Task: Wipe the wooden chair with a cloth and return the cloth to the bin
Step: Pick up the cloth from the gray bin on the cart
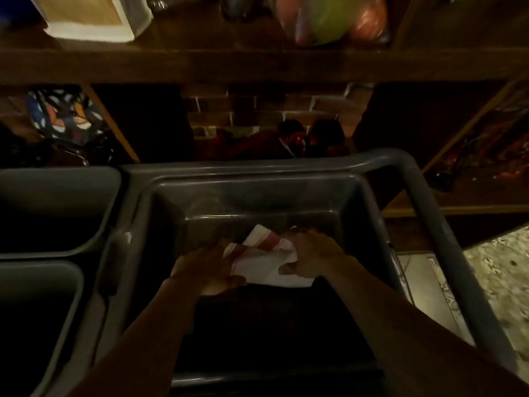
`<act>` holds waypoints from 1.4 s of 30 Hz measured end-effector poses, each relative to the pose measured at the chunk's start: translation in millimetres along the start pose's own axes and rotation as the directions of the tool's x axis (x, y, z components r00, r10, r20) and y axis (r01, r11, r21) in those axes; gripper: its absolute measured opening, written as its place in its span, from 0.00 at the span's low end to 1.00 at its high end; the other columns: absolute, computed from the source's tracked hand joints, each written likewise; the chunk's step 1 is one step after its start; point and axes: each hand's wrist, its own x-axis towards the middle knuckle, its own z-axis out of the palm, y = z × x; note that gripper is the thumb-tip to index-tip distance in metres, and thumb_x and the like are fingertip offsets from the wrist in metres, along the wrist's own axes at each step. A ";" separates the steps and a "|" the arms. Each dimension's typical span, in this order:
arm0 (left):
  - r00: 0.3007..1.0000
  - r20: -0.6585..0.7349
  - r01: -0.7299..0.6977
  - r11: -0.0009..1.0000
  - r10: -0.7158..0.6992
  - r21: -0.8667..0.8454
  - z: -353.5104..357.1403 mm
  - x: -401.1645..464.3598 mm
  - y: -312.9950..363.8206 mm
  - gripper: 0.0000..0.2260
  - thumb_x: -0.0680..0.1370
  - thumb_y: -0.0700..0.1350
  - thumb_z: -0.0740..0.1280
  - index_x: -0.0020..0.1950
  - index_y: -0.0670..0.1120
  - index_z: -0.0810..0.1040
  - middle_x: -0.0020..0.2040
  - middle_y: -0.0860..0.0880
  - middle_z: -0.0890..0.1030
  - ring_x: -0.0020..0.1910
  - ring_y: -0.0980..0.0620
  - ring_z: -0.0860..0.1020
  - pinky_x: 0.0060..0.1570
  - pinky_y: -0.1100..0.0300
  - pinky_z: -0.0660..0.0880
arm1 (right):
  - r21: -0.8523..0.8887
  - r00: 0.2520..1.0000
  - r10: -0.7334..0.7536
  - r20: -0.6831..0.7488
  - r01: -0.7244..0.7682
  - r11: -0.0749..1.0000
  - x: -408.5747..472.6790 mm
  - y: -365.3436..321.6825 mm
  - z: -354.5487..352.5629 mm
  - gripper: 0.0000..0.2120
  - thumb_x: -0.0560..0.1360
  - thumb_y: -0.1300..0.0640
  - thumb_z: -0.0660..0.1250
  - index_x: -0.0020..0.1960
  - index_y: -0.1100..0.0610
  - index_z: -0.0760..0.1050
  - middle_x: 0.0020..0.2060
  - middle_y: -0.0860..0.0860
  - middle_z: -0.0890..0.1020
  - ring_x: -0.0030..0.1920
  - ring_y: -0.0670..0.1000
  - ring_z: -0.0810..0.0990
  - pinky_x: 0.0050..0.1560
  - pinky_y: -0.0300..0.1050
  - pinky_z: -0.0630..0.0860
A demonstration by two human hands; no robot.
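Note:
A white cloth with red stripes [264, 257] is inside a deep grey bin [257, 170] on a cart, low in the middle of the view. My left hand [206, 267] grips the cloth's left edge. My right hand [312, 253] holds its right side, thumb on top. Both arms reach down into the bin from the bottom of the frame. The wooden chair is not in view.
Two smaller grey tubs [57, 181] hang at the cart's left side. A grey cart handle [429, 213] runs down the right. Dark wooden shelves [257, 64] with a white container [94, 18] and colourful bags [329, 18] stand ahead. Pale floor [498, 282] shows at right.

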 end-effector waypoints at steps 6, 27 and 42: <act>0.994 0.085 -0.064 0.998 0.065 -0.024 38.5 20.5 -10.5 0.48 0.70 0.63 0.74 0.78 0.67 0.44 0.80 0.53 0.60 0.74 0.45 0.66 0.68 0.46 0.70 | -0.069 0.992 0.048 0.119 -0.040 0.997 17.8 7.9 34.7 0.40 0.70 0.42 0.73 0.77 0.46 0.58 0.73 0.53 0.67 0.71 0.58 0.67 0.69 0.54 0.67; 0.916 -0.386 -0.021 0.973 0.112 0.232 -65.4 -24.8 20.9 0.21 0.78 0.56 0.65 0.71 0.61 0.69 0.64 0.49 0.80 0.59 0.44 0.80 0.55 0.52 0.74 | -0.117 0.950 0.019 -0.313 -0.058 0.992 -39.3 -14.5 -57.6 0.21 0.74 0.58 0.67 0.66 0.47 0.71 0.60 0.54 0.80 0.59 0.60 0.79 0.54 0.52 0.75; 0.644 -0.720 -0.120 0.964 0.258 0.238 -253.2 -169.5 82.0 0.17 0.77 0.53 0.68 0.65 0.59 0.74 0.58 0.47 0.82 0.55 0.41 0.81 0.48 0.49 0.75 | -0.201 0.690 -0.145 -0.709 -0.001 0.980 -182.4 -68.8 -238.7 0.18 0.71 0.60 0.71 0.59 0.50 0.73 0.55 0.52 0.79 0.54 0.59 0.79 0.46 0.50 0.71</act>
